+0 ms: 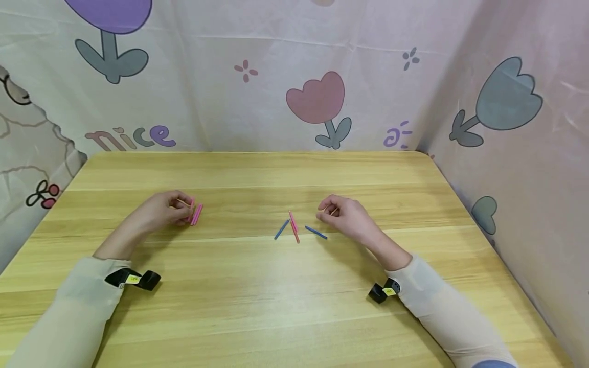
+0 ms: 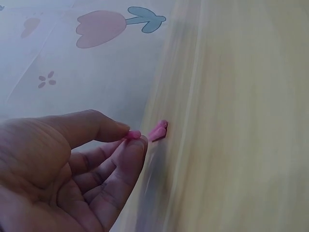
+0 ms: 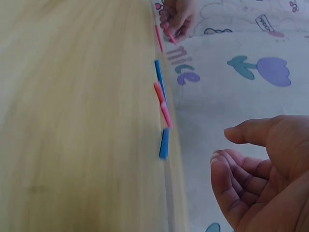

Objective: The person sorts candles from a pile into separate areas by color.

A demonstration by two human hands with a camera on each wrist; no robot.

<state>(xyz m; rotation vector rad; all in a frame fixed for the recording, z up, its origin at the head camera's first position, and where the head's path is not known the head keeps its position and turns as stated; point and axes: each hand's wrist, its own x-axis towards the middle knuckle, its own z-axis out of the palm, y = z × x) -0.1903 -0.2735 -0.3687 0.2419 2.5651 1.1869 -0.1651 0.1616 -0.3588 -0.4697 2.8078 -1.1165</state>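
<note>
My left hand [image 1: 167, 210] pinches a thin pink stick [image 2: 133, 135] between thumb and index finger, just above the table. Two more pink sticks [image 1: 197, 214] lie side by side right next to it. Mid-table, a pink stick [image 1: 292, 219] and a red stick [image 1: 295, 234] touch or overlap, with one blue stick [image 1: 281, 229] slanting to their left. A second blue stick [image 1: 316, 232] lies to their right, closest to my right hand [image 1: 348, 217]. That hand hovers with loosely bent fingers, thumb and index apart, holding nothing, as the right wrist view shows.
The light wooden table [image 1: 257, 296] backs onto a hanging cloth [image 1: 221, 102] printed with flowers, which also runs along both sides. A small black wrist camera [image 1: 149, 280] sits on the left sleeve, another black camera [image 1: 378, 293] on the right.
</note>
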